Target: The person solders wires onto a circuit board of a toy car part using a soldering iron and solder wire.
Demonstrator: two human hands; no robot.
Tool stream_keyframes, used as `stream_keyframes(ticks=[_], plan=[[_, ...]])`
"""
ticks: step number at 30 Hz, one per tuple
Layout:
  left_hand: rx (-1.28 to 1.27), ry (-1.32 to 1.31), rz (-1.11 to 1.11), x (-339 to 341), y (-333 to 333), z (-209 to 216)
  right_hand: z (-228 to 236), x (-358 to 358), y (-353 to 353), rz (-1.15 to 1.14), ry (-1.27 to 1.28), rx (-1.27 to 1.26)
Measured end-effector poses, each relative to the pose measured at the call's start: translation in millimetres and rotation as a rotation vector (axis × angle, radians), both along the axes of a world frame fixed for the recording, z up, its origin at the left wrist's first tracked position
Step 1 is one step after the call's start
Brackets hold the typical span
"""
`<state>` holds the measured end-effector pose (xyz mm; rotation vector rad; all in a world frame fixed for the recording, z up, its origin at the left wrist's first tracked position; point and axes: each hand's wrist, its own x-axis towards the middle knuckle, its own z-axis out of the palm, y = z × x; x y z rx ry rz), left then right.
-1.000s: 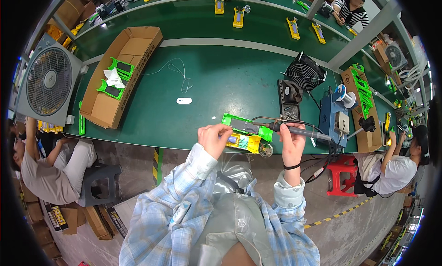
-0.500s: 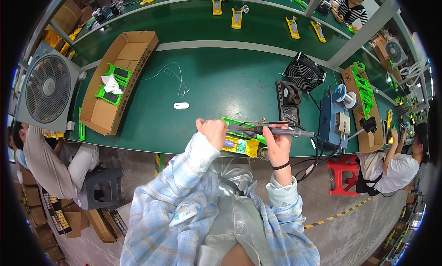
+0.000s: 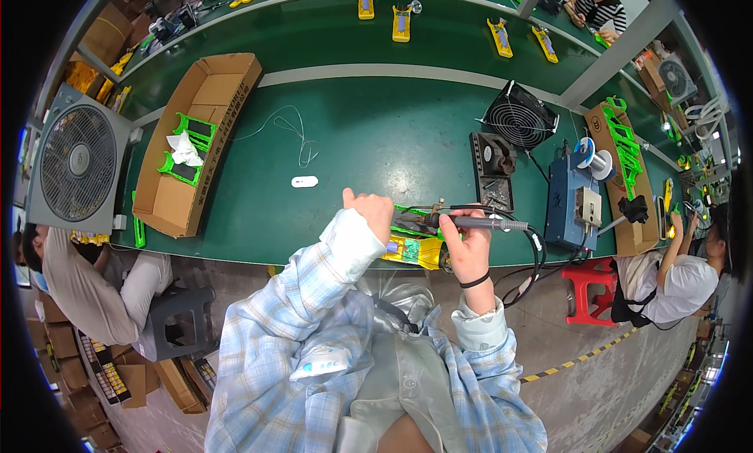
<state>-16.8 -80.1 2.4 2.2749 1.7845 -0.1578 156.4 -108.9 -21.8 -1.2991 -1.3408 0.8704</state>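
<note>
A long, bright green plastic casing (image 3: 406, 209) lay at lower centre, beside a yellow plastic casing (image 3: 427, 254) on the green worktop (image 3: 357, 131), presumably for close viewing. The right hand (image 3: 468, 249) had its fingers around a grey-handled soldering iron (image 3: 486, 224), pen-like, probably for fine control. The left hand (image 3: 372, 214) covered the green casing's left end; whether its fingers pinched anything, I could not tell. A blue metal box (image 3: 566, 198) stood at right, likely keeping the cord aside.

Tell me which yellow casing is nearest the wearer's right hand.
The yellow casing just left of the right hand; the others lie far from it.
</note>
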Motion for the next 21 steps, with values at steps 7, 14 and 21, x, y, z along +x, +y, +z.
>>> stream_keyframes(ticks=[7, 14, 21], plan=[[0.174, 0.065, -0.101, 0.3, 4.4, -10.4, 1.9, 0.9, 0.6, 0.003, 0.013, -0.025], [0.343, 0.123, -0.081, 0.7, -2.9, -17.7, 4.2, 2.9, -0.3, -0.002, 0.024, -0.039], [0.211, -0.009, 0.129, -2.4, -11.2, -21.6, 9.1, 5.6, -2.1, 0.033, -0.027, -0.028]])
